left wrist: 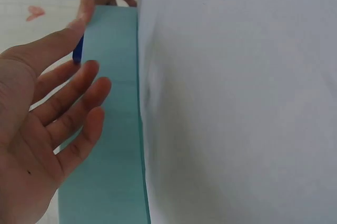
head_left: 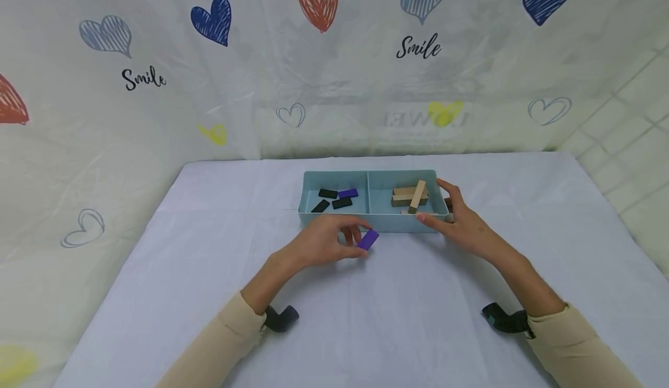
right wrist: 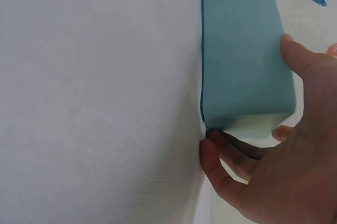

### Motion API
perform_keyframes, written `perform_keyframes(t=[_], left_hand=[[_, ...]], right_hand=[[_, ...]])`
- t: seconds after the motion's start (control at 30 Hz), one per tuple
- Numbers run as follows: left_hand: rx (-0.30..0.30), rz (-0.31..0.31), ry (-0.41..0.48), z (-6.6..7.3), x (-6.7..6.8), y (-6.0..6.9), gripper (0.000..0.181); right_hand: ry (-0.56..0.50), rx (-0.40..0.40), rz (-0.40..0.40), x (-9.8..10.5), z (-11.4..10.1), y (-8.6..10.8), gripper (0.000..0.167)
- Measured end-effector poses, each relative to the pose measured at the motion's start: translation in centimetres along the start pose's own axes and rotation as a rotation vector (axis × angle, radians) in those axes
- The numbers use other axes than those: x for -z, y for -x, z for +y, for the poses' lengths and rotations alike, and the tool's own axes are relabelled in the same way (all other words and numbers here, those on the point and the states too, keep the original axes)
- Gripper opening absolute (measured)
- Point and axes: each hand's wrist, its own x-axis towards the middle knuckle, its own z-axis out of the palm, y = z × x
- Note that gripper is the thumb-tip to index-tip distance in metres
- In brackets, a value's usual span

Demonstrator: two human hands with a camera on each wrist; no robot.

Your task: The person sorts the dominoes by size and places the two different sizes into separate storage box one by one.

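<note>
My left hand (head_left: 326,241) pinches a small purple block (head_left: 368,239) between thumb and fingertips, just in front of a light teal two-compartment box (head_left: 334,221). In the left wrist view the block (left wrist: 78,50) shows as a thin dark blue edge. The right hand (head_left: 465,225) grips the right end of the box, its thumb at the front rim and a finger at the back corner. Several black blocks (head_left: 342,203) and one purple block (head_left: 348,193) lie in the left compartment. Tan wooden blocks (head_left: 417,196) are piled in the right compartment, one leaning across the others.
A white cloth (head_left: 407,318) covers the table under the box. Behind the table hangs a pale sheet (head_left: 355,68) printed with hearts and the word Smile. Dark wrist-worn devices (head_left: 282,319) sit at both sleeve cuffs.
</note>
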Motion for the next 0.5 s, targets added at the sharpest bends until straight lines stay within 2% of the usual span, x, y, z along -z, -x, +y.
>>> perform_keyframes(t=[0.1,0.33,0.5], left_hand=[[-0.016,0.021,0.003,0.2,0.2,-0.2,0.048],[-0.066,0.115,0.042,0.8,1.0,-0.6,0.048],[-0.053,0.144,0.052,0.8,1.6,-0.9,0.048]], right_hand=[[0.0,0.001,0.004,0.0,0.1,0.0,0.099],[0.003,-0.008,0.001,-0.1,0.1,-0.1,0.1],[0.006,-0.005,0.004,-0.1,0.1,-0.1,0.1]])
